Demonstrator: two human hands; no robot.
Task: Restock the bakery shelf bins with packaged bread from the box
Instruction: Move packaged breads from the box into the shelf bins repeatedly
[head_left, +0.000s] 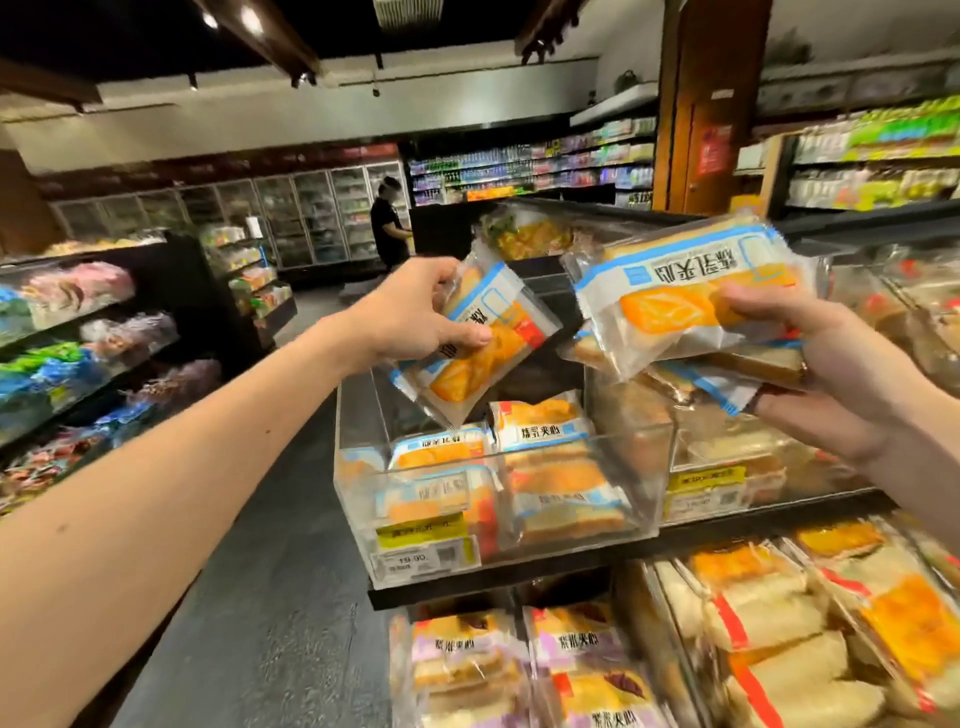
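Observation:
My left hand grips one blue-and-orange packaged bread, tilted, just above the clear acrylic bin on the upper shelf. Several like packs lie inside that bin. My right hand holds a stack of the same packaged bread to the right, above the neighbouring clear bin. The box is out of view.
Below the bins a lower shelf holds purple-labelled packs and red-striped sandwich packs. Candy shelves line the left of the dark aisle floor. A person stands far off by the fridges.

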